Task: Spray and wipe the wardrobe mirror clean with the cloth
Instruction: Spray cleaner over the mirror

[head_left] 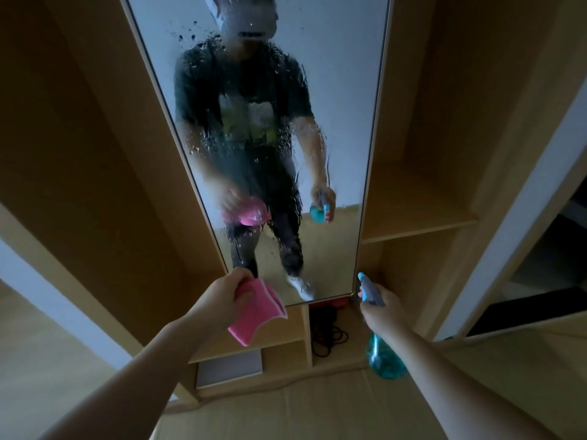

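Observation:
The tall wardrobe mirror (336, 90) stands straight ahead, its middle covered in droplets and runs of spray. My left hand (227, 292) grips a folded pink cloth (259, 312) just below the mirror's lower left corner, apart from the glass. My right hand (381, 308) holds a blue spray bottle (382, 357) by its neck, the nozzle pointing up toward the mirror's lower right corner. A person holding both items shows in the reflection.
Open wooden wardrobe shelves (419, 223) flank the mirror on both sides. Below it, a compartment holds a coil of black cable (328, 336) and another holds a flat grey box (228, 368). A white door frame (508, 217) rises at the right.

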Demonstrator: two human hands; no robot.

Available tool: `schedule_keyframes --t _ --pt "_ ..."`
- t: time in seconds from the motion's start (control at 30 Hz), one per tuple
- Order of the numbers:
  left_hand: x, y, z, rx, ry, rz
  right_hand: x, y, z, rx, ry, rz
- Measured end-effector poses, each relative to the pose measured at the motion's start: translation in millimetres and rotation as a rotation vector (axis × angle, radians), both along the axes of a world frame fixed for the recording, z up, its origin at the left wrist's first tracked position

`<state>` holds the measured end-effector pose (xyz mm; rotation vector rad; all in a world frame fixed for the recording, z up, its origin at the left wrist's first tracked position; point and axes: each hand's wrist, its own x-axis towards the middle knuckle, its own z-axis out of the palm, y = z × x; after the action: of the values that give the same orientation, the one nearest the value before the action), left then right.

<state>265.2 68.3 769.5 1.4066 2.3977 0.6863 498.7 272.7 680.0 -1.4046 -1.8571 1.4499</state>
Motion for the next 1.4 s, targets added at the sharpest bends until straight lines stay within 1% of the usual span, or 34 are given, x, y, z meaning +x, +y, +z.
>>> schedule_keyframes --t 0.23,0.4,0.5,0.77,0.97,1.1,1.3,1.4 --pt "-5.0 13.9 11.9 0.049 0.007 0.009 -10.5 11.1 11.1 0.080 -0.003 0.031" --pt "-5.6 15.5 11.9 0.051 0.010 -0.001 -11.2 6.8 8.4 0.065 -0.026 0.015" --pt "-6.6 14.0 10.0 0.049 0.009 0.004 -9.7 3.7 5.7 0.038 -0.006 -0.015" --pt "-8.8 -2.3 4.0 0.057 -0.012 0.017 -17.4 -6.7 6.4 0.079 -0.029 0.152" --pt "-17.6 -21.4 0.6 0.044 -0.008 0.061 -33.9 -20.2 3.4 0.062 -0.048 0.170" --pt "-23.4 -34.4 -1.5 0.047 -0.003 0.079 -42.8 -29.4 0.2 0.103 -0.046 0.189" --pt "-31.0 -48.8 -4.0 0.050 -0.003 0.103 -55.3 -41.2 -0.3 0.197 -0.117 0.183" --pt "-33.8 -56.4 -3.1 0.047 -0.019 0.117 -64.6 -49.3 0.3 0.192 -0.072 0.236"
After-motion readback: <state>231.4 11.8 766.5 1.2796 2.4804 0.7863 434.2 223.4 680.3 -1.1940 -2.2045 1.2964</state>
